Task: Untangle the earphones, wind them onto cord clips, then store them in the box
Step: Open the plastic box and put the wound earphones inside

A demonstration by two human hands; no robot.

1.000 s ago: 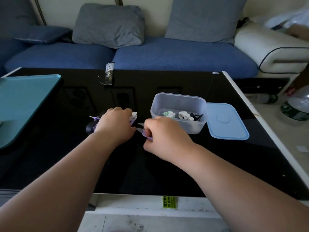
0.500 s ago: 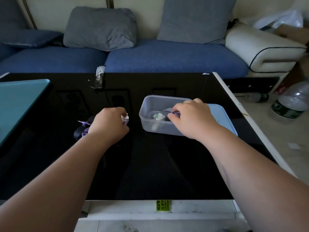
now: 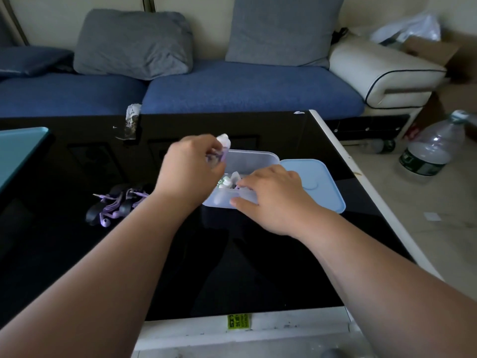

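Note:
A clear plastic box (image 3: 258, 159) stands on the black table (image 3: 232, 267), and its light blue lid (image 3: 317, 183) lies open to the right. Wound earphones on white clips (image 3: 227, 180) lie inside it. My left hand (image 3: 191, 164) hovers at the box's left rim and pinches a white cord clip wound with purple cord (image 3: 222, 147). My right hand (image 3: 271, 196) grips the box's near wall, thumb outside and fingers over the rim. A tangle of purple earphones and dark clips (image 3: 116, 205) lies on the table to the left.
A teal tray (image 3: 18, 151) sits at the table's left edge. A crumpled wrapper (image 3: 133, 120) lies at the far edge. The blue sofa (image 3: 245, 91) stands behind the table. On the floor to the right stands a large water bottle (image 3: 433, 151).
My left hand lifted off the purple tangle with the wound clip and moved right to the box. My right hand reached into the box, then settled on its near wall.

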